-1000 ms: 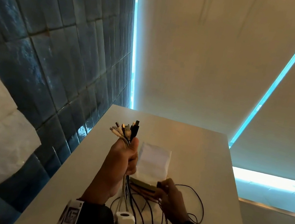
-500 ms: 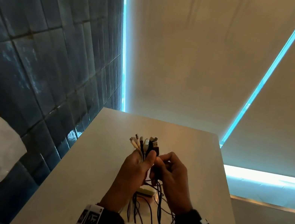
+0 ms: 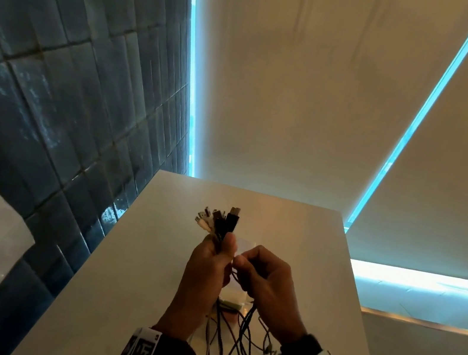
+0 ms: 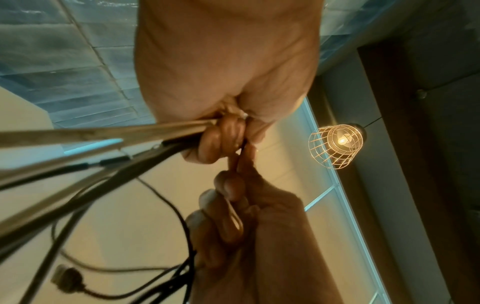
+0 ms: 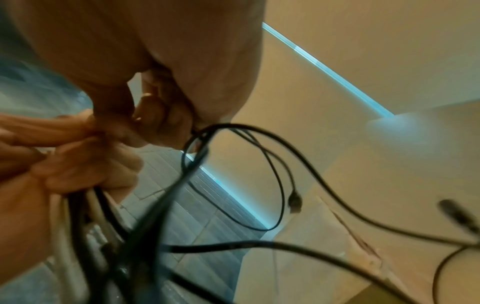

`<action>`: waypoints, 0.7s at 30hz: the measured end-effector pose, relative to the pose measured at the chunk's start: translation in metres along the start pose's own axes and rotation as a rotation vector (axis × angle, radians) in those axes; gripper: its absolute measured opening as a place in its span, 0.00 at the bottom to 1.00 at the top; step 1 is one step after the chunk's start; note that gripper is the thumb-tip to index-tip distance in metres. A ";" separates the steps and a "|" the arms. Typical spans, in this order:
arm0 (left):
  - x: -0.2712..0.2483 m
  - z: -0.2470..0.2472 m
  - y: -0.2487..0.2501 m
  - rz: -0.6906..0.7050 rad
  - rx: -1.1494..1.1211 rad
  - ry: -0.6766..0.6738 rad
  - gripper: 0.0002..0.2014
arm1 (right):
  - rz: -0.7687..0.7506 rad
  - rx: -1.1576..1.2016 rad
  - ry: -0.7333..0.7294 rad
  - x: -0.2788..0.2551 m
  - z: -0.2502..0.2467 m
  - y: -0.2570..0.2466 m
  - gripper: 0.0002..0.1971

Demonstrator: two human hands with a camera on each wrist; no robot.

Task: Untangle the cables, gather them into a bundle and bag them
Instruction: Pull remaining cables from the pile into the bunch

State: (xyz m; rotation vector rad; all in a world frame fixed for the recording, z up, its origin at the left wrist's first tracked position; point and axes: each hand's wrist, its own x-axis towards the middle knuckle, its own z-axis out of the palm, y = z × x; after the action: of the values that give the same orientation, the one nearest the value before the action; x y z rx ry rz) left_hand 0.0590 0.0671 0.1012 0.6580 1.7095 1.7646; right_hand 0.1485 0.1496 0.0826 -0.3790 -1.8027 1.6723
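Head view: left hand (image 3: pixel 207 269) grips cables (image 3: pixel 218 221), plugs above fist; right hand (image 3: pixel 267 280) pinches strands beside.

Dark tiled wall (image 3: pixel 54 89), caged lamp (image 4: pixel 336 146)

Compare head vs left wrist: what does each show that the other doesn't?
Head only: the connector ends fanned above the left hand, the white bag on the table, and the cables' slack trailing toward the wrists. Left wrist only: a lit cage lamp and a plug dangling on a dark cable. Both: the left hand gripping the cables and the right hand pinching cable close beside it.
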 end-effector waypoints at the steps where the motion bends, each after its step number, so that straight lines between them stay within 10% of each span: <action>1: 0.002 -0.001 -0.002 -0.014 0.001 0.015 0.15 | 0.002 -0.009 -0.017 0.000 0.000 0.002 0.12; 21: 0.008 -0.023 0.022 0.079 -0.404 0.010 0.20 | 0.245 -0.255 -0.056 -0.031 -0.023 0.107 0.17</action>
State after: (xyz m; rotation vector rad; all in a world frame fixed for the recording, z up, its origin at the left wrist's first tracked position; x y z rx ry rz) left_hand 0.0350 0.0566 0.1218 0.5416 1.2882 2.0896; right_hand 0.1636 0.1640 -0.0293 -0.6943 -2.0880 1.6278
